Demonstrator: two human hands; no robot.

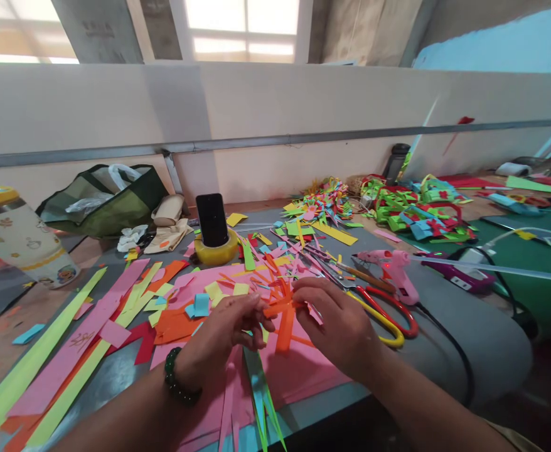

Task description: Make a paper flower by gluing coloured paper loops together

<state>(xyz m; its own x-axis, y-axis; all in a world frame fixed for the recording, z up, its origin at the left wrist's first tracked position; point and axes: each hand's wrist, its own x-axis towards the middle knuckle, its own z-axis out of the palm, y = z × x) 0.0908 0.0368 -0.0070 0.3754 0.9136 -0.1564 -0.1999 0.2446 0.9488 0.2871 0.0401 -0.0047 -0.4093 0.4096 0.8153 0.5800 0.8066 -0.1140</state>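
Note:
My left hand [231, 326], with a dark bead bracelet [179, 376] on the wrist, pinches one side of an orange paper piece made of crossing strips [283, 333]. On its other side my right hand [339, 323] grips the same piece with closed fingertips. The orange piece is held just above a pink sheet [304, 370]. Under my left hand, long pointed green and blue strips [256, 383] hang towards the table's front edge. Small yellow and blue scraps [201, 304] lie close by.
Scissors with red handles [405, 320] and yellow handles [388, 329] lie right of my hands, beside a pink glue gun [395, 270]. A phone [212, 220] stands in a yellow tape roll [216, 251]. Long paper strips [87, 351] cover the left; a cup [26, 242] stands there.

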